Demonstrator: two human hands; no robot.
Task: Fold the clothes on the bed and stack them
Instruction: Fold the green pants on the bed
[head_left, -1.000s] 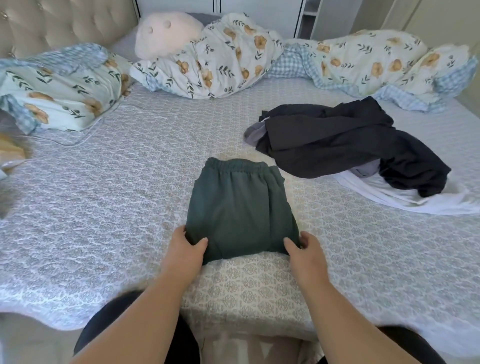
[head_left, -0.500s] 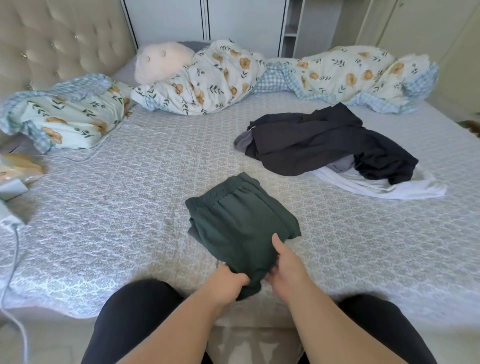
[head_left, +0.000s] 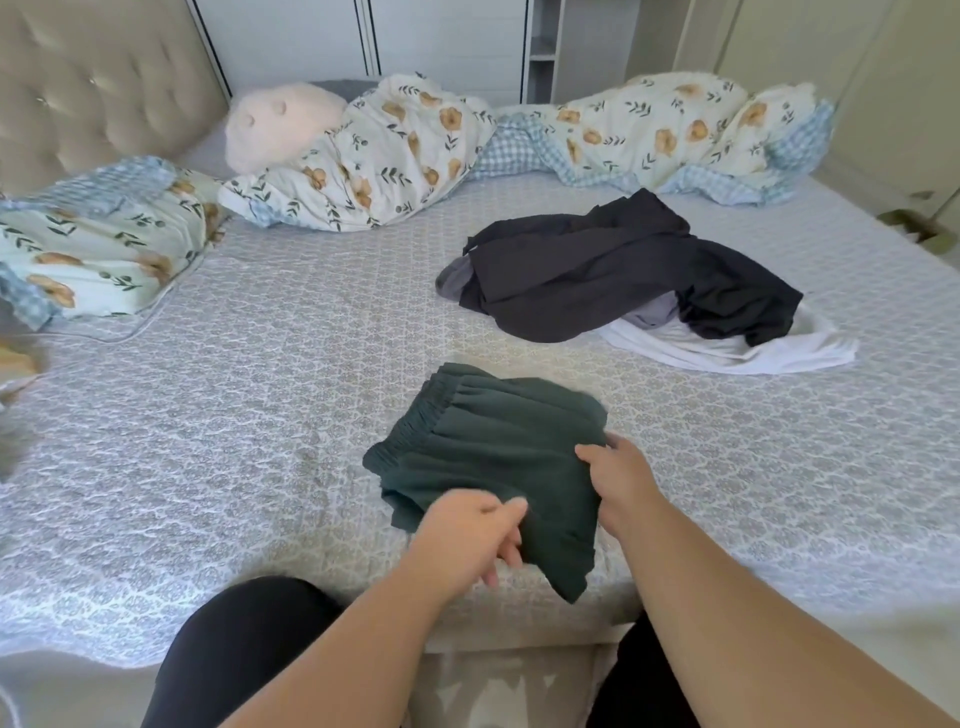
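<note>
Nearest, two bare forearms reaching over dark-clad knees at the bed's (head_left: 260, 441) near edge. Left hand (head_left: 467, 535) pinching the near hem of the folded green shorts (head_left: 488, 447) between thumb and curled fingers. Right hand (head_left: 618, 483) gripping the shorts' right side, fingers tucked under the fabric. Shorts lifted at the near end, waistband angled left on the patterned cover. Farther right, a heap of black clothes (head_left: 597, 270) over a white garment (head_left: 727, 348). Farthest, a floral duvet (head_left: 405, 156) along the headboard side.
</note>
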